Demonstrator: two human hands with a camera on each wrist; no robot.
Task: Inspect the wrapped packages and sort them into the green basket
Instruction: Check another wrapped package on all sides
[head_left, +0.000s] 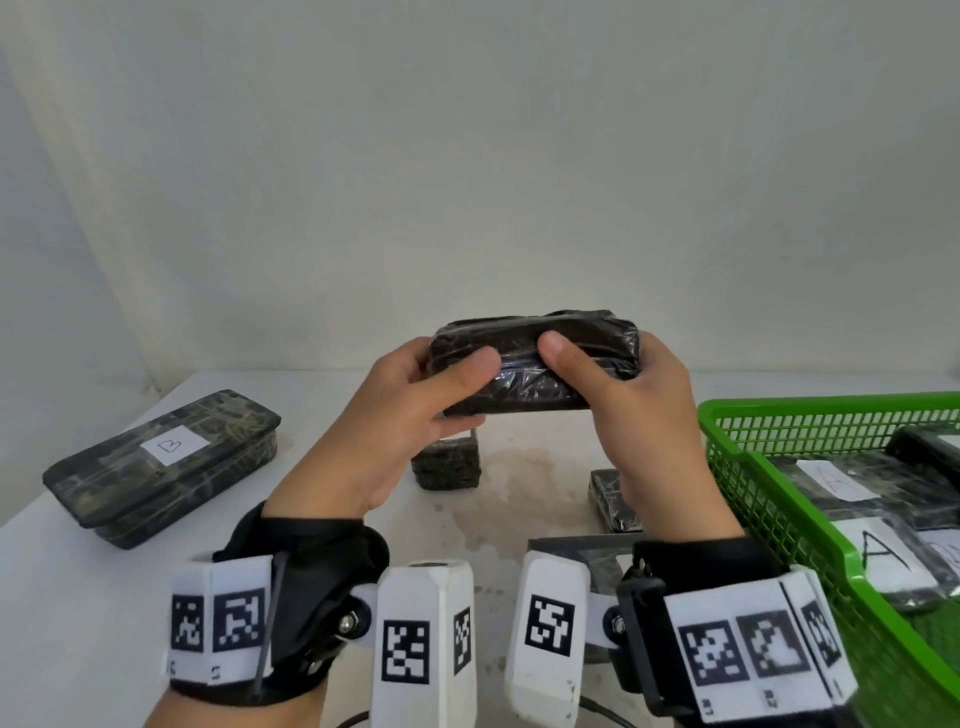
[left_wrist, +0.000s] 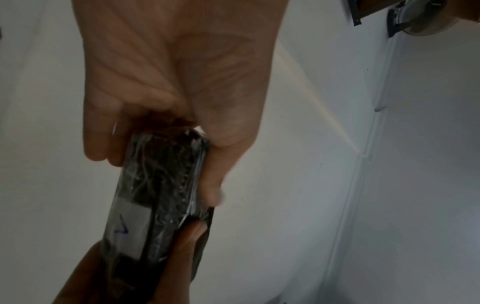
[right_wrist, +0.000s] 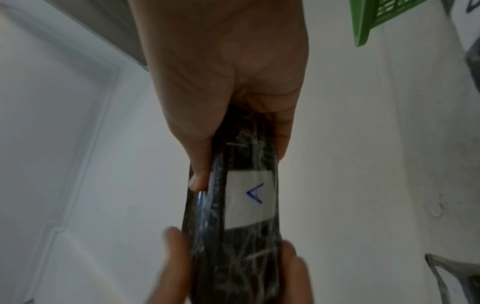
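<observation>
Both hands hold one dark plastic-wrapped package (head_left: 535, 364) up above the middle of the table. My left hand (head_left: 415, 400) grips its left end, thumb on the near face. My right hand (head_left: 634, 405) grips its right end the same way. The package's far face carries a white label with a blue mark (right_wrist: 250, 197), seen also in the left wrist view as the label (left_wrist: 132, 228). The green basket (head_left: 779, 499) stands at the right and holds several wrapped packages labelled A (head_left: 883, 556).
A long wrapped package labelled B (head_left: 166, 462) lies at the left of the white table (head_left: 78, 597). A small wrapped block (head_left: 447, 462) and another dark package (head_left: 613, 499) sit under the hands. One more package (head_left: 582, 556) lies near my right wrist.
</observation>
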